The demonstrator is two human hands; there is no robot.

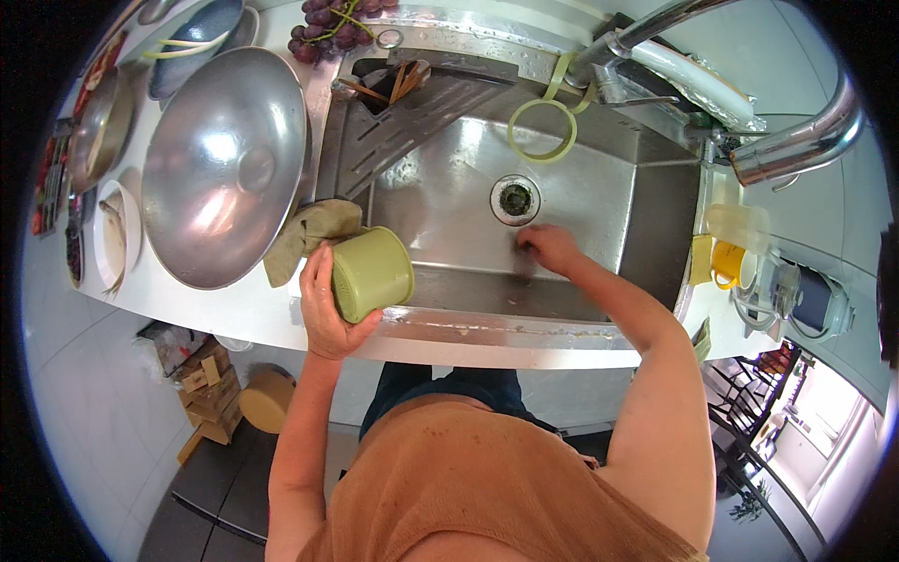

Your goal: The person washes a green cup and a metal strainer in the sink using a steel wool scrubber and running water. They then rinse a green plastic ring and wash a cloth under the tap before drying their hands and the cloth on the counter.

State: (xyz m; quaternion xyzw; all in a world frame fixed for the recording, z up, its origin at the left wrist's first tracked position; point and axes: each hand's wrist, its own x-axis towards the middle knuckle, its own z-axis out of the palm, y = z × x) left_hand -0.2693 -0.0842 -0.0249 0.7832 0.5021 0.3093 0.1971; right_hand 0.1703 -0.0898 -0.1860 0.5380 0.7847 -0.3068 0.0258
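Note:
My left hand holds a green plastic cylindrical container, tipped on its side with its perforated base towards my palm, over the sink's front left corner. Inside the stainless steel sink, my right hand is low, just in front of the round drain. Its fingers are curled and blurred, so whether they hold anything is unclear. Dark green scraps lie in the drain. A green plastic ring hangs by a strap from the tap's base. Behind the container, a crumpled olive cloth lies on the sink's left edge.
A large upturned metal bowl fills the left counter beside a white dish holding fish. A slotted grey drain rack crosses the sink's back left corner, near red grapes. On the right are the chrome tap and a yellow mug.

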